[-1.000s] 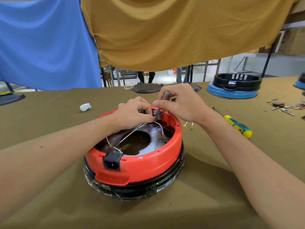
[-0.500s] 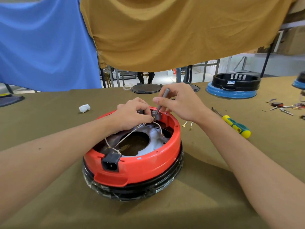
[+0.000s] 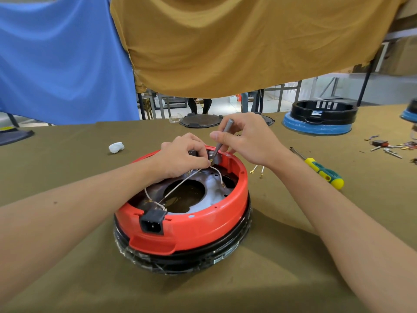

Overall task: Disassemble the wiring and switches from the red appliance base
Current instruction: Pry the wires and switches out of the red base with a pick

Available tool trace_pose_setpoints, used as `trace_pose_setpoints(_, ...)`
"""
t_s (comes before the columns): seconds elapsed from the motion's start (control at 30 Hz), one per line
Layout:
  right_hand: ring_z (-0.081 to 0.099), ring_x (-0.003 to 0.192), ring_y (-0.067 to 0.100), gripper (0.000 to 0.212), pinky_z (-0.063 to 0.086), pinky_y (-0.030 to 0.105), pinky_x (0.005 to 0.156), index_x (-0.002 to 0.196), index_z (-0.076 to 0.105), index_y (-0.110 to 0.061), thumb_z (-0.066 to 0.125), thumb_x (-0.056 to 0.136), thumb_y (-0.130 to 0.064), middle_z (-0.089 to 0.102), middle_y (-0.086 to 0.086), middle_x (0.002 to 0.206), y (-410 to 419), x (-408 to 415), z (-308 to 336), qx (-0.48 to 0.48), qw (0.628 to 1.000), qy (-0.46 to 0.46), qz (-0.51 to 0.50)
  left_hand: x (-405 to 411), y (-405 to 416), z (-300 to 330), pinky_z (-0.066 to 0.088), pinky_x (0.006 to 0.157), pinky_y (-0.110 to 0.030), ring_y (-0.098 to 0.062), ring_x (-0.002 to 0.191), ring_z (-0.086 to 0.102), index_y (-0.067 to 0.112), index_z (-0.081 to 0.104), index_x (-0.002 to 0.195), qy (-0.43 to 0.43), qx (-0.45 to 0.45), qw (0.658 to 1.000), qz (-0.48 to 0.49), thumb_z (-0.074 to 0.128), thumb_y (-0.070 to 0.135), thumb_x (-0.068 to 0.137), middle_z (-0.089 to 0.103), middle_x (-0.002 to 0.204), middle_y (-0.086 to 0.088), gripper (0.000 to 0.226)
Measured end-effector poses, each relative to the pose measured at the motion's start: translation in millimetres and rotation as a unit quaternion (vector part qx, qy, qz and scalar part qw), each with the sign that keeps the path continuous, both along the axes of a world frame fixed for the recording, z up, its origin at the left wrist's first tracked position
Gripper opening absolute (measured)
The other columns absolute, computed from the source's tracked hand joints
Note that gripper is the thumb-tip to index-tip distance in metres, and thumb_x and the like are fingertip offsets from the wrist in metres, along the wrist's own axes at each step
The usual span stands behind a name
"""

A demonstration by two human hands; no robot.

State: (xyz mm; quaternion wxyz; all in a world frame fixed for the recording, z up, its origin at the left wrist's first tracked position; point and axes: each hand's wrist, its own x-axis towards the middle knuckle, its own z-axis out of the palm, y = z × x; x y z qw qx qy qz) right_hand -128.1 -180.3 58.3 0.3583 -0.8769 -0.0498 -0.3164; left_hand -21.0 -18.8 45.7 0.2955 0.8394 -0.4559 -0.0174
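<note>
Right hand (image 3: 246, 141) grips a grey tool (image 3: 222, 137) at the switch on the red base (image 3: 203, 220) on the counter; left hand (image 3: 182, 158) pinches the wire terminal. A slip could snap it.

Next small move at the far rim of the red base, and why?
Probably lever the grey tool gently while the left hand draws the terminal away. The right hand pinches the tool with its tip down at the small switch block on the far rim of the red base, and the left hand pinches the white wire end right beside it, apparently still attached.
</note>
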Motion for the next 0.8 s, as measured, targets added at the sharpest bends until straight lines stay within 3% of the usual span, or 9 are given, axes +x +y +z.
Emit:
trace_pose_setpoints(0.2,0.071,0.064,0.026,0.022,0.059,0.045,0.066,0.08,0.066,-0.003,0.073,0.09,-0.021,0.072,0.01,0.067,-0.2,1.8,-0.7,0.02,1.0,0.007,-0.009,0.6,0.3,0.3,0.022,0.108,-0.041,-0.005,0.107,0.05,0.029,0.068,0.071,-0.013,0.004,1.0,0.011,0.073,0.033,0.082,0.053,0.116,0.016,0.013)
trace_pose_setpoints(0.4,0.07,0.061,0.011,0.021,0.059,0.041,0.068,0.079,0.067,-0.005,0.073,0.09,-0.022,0.072,0.004,0.067,1.8,-0.5,-0.8,-0.022,1.0,-0.008,-0.009,0.5,-0.1,0.7,0.025,0.106,-0.042,-0.005,0.103,0.05,0.03,0.066,0.069,-0.009,0.007,1.0,0.008,0.072,0.032,0.083,0.053,0.113,0.016,0.016)
trace_pose_setpoints(0.63,0.071,0.062,0.023,0.023,0.06,0.047,0.068,0.079,0.065,-0.002,0.071,0.092,-0.02,0.071,0.009,0.065,1.4,3.3,-3.7,0.055,0.998,0.006,-0.015,0.7,-0.3,0.6,0.025,0.108,-0.043,-0.004,0.104,0.051,0.03,0.066,0.069,-0.015,0.013,1.0,0.004,0.072,0.034,0.082,0.053,0.115,0.017,0.015)
trace_pose_setpoints(0.8,0.07,0.061,0.012,0.021,0.058,0.039,0.071,0.077,0.066,-0.007,0.072,0.09,-0.022,0.072,0.003,0.065,2.1,0.2,-2.1,-0.009,1.0,-0.01,-0.009,0.8,-0.4,0.8,0.026,0.109,-0.045,0.0,0.1,0.049,0.029,0.067,0.069,-0.012,0.008,1.0,0.006,0.073,0.033,0.082,0.053,0.111,0.018,0.014)
